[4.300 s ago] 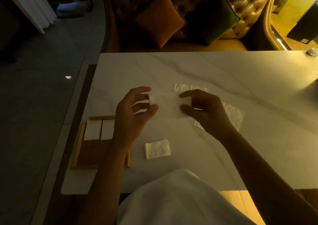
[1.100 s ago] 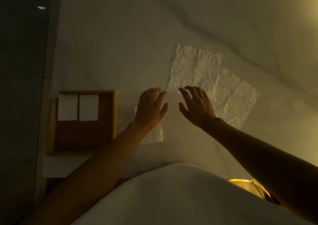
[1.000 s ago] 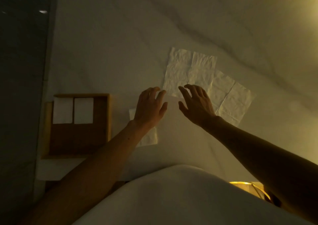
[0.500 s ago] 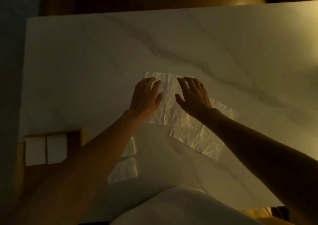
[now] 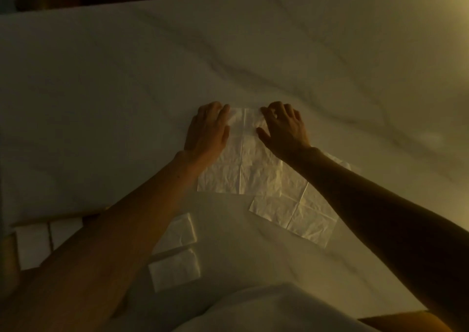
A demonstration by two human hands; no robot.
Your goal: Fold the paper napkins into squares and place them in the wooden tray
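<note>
Head view only, and it's pretty dim, so we're squinting a bit. Progress so far: the wooden tray (image 5: 11, 255) at the lower left, half hidden under the left forearm, already has two tray napkins (image 5: 33, 243) side by side at its far end. Two more folded squares (image 5: 177, 232) sit on the table (image 5: 101, 77) just beside the tray, folded but not put away. So we'd call it four folded, two delivered.

The one being worked on is the open napkin (image 5: 241, 174), lying flat mid-table with its creases showing. Both hands are up at its far edge. The right hand (image 5: 284, 131) has its fingers curled down onto the far right corner with the thumb on the sheet, which looks like a pinch to us. The left hand (image 5: 206, 131) sits on the far left corner, but we can't tell if it's gripping or just pressing. Our guess is the first fold toward the body is about to start.

Left to do: fold this one, fold the second open napkin (image 5: 297, 215) overlapping it on the right, then move all the loose squares into the tray.
</note>
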